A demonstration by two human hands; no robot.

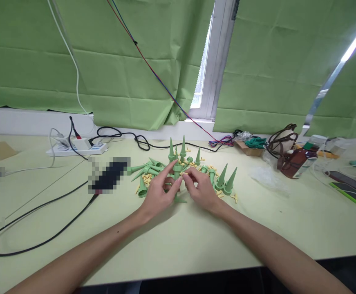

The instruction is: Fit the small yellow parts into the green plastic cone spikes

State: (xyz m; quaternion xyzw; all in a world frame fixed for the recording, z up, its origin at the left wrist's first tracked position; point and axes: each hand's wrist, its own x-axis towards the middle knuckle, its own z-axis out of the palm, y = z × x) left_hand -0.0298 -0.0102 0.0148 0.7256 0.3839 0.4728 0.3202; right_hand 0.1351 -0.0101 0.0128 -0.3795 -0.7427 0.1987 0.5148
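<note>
Our left hand (158, 195) pinches a green plastic cone spike (177, 169) w/ thumb + forefinger, wide head up, above the pale green table (196, 241). Our right hand (201, 191), at 3 o'clock of it, nips a small yellow plastic fitting (183, 174) at the spike's head. Pile of green cones (223, 179) lies at 12 o'clock, white power strip (79, 147) at 10.

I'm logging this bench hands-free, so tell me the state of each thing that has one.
Left hand, fingers pinching the green spike.
Right hand, fingers pinched at its cap.
Green spike, held, tip down.
Other spikes, some standing, some lying.
Power strip, plugs inserted.
Blinds, lowered.
</note>
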